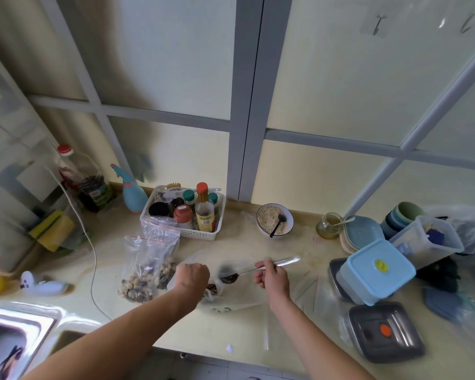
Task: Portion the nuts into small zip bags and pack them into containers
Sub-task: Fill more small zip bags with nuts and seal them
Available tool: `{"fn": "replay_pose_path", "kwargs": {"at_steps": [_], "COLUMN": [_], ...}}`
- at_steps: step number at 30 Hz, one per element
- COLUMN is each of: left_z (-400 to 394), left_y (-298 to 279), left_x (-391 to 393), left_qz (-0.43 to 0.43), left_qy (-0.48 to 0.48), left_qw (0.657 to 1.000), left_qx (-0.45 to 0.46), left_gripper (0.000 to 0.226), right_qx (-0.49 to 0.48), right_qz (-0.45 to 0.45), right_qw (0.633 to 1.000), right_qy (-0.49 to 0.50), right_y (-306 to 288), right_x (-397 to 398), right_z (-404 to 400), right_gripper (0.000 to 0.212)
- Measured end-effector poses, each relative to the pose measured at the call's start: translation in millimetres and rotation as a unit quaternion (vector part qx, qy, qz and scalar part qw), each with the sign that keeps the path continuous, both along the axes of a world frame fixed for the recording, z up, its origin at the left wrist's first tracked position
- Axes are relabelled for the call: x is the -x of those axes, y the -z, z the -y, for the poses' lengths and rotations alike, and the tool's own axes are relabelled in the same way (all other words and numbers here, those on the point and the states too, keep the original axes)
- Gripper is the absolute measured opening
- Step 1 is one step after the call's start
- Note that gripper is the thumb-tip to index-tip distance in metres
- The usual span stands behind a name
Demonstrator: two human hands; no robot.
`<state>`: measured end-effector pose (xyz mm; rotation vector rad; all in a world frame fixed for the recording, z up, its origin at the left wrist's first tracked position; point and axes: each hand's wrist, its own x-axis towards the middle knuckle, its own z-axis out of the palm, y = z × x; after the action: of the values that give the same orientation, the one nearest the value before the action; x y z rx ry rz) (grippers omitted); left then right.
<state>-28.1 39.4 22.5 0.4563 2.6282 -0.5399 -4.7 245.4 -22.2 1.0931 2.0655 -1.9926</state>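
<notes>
On the counter, my left hand [191, 277] grips the mouth of a clear plastic bag [213, 292] with dark nuts inside. My right hand [270, 275] pinches the handle of a metal spoon [254, 270]; its dark, loaded bowl hovers over the bag's opening. Two small zip bags with red strips [146, 267] stand to the left, filled with mixed nuts. Empty flat zip bags [307, 286] lie to the right. A light-blue lidded container [376, 270] and a grey lidded container [385, 331] sit at the right.
A white basket of condiment bottles [187, 213] and a bowl of oats with a spoon [274, 220] stand behind. A jar [328, 225], stacked plates [361, 233], cups and a clear tub [428, 239] crowd the right. Sink [8, 341] at lower left; a white cord [92, 256] crosses the counter.
</notes>
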Motion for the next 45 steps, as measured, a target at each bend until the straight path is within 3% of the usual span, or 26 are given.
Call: {"fn": "replay_pose_path", "kwargs": {"at_steps": [5,11,13,15,18,25,32,38,42,45], "left_z": [1.8,8.9,12.2,15.6,19.1,11.8,13.5,10.6,9.6,13.2], "left_y": [-7.7,-5.1,-1.0,1.4,4.9,4.6,8.8,12.8,14.0,16.9], "left_x": [3.2,5.7,5.8,5.2,5.7,9.5,10.8,10.5,10.8,11.6], "left_qz": [-0.006,0.022,0.031,0.042,0.038,0.048,0.029,0.050,0.053,0.051], "left_qy": [-0.013,0.041,0.087,0.125,0.115,0.017,-0.067,-0.086,-0.091,-0.098], "left_qw": [0.999,0.995,0.992,0.988,0.990,0.997,0.992,0.985,0.983,0.982], "left_qx": [-0.037,-0.085,-0.083,-0.081,-0.068,-0.049,-0.099,-0.140,-0.149,-0.154], "left_gripper": [0.042,0.085,0.080,0.061,0.038,0.056,0.023,0.030,0.037,0.040], "right_qx": [-0.099,-0.135,-0.140,-0.133,-0.114,-0.084,-0.007,-0.011,-0.130,-0.273], "right_qz": [-0.015,-0.034,-0.034,-0.032,-0.030,-0.024,-0.046,-0.086,-0.117,-0.202], "right_qw": [0.993,0.988,0.988,0.989,0.991,0.995,0.999,0.993,0.962,0.880], "right_qy": [-0.067,-0.069,-0.061,-0.059,-0.064,-0.048,-0.013,-0.080,-0.211,-0.331], "right_y": [-9.6,-15.8,-17.7,-19.0,-21.6,-27.3,-30.5,-36.2,-45.3,-56.4], "right_x": [-4.8,-5.5,-5.6,-6.4,-7.2,-10.7,-13.8,-17.4,-24.9,-32.0], "right_z": [1.6,3.6,1.4,-1.7,-5.6,-11.3,-11.7,10.1,32.7,45.9], "right_gripper": [0.044,0.047,0.047,0.047,0.046,0.046,0.044,0.043,0.036,0.032]}}
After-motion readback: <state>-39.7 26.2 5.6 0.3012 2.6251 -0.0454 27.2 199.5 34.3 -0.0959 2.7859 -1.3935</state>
